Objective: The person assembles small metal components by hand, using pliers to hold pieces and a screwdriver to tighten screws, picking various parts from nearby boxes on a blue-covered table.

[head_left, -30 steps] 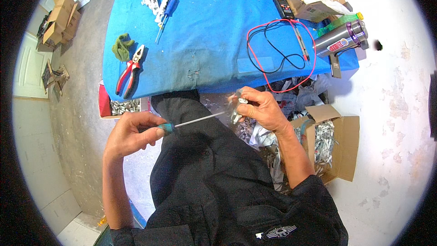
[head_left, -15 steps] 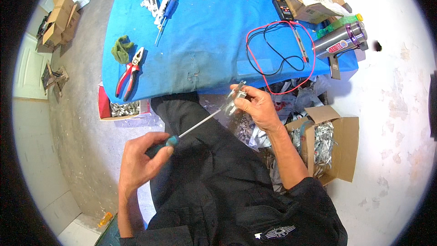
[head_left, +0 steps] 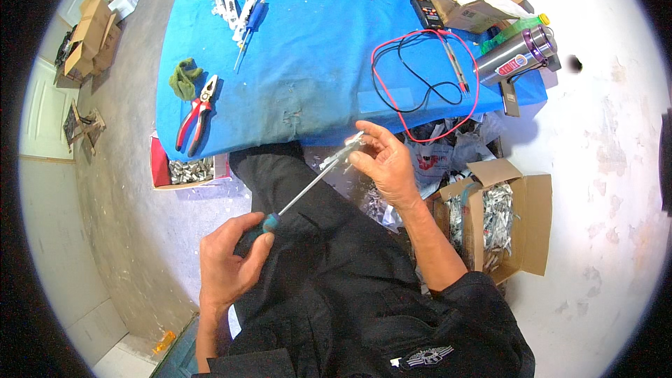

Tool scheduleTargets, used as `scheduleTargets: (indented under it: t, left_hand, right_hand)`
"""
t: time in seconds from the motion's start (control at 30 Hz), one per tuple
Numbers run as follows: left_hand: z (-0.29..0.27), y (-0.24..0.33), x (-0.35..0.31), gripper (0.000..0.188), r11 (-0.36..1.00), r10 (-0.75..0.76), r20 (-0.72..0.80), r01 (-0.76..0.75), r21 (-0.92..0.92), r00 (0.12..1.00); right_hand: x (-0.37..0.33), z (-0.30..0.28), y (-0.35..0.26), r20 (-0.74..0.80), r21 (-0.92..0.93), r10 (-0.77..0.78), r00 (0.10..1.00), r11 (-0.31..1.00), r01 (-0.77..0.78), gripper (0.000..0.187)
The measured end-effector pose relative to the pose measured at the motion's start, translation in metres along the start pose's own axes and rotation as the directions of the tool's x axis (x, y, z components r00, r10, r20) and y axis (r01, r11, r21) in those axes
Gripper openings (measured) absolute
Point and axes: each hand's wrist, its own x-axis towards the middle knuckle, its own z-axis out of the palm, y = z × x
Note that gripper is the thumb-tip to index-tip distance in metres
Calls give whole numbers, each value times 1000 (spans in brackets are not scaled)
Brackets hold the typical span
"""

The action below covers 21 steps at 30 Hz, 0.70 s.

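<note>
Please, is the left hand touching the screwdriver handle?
Touching. The head view shows the left hand gripping the teal screwdriver handle between thumb and fingers.

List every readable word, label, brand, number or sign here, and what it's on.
Wording isn't copied out; markings by place only:
Flask: red and white sticker with lettering.
Shirt: pale winged emblem; any text too small to read.
Meter: small face markings, too small to read.
Plastic bag under the table: red print, too blurred to read.
</note>
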Motion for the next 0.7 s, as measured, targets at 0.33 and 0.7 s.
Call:
scheduleTargets:
  t: [0.33, 0.7]
  left_hand:
    - [30, 0, -20, 32, 998, 49, -80, -45, 53, 996]
    - [21, -6, -28, 32, 992, 114, -109, -108, 61, 987]
  right_hand:
    - [1, 26, 15, -196, 87, -18, 980, 996, 35, 39]
    - [4, 19, 27, -175, 419, 68, 982, 908, 12, 39]
